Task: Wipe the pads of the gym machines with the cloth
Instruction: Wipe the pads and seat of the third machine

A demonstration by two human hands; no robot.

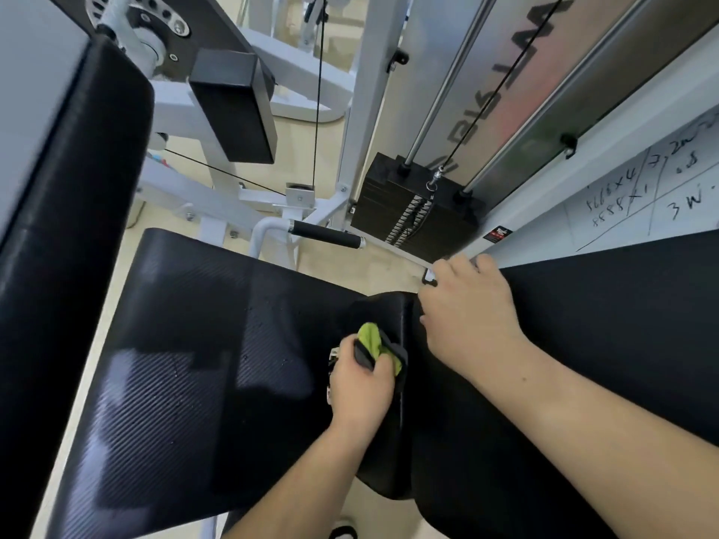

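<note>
The bunched green-and-black cloth [371, 340] is clenched in the left grip [362, 383] and pressed against the left face of the narrow black upright pad [383, 453], whose long axis runs away from the viewer. The right grip [467, 305] curls over that pad's far end and appears to steady it. There is one cloth and at least four black pads, with the ribbed black seat pad [194, 363] just left.
</note>
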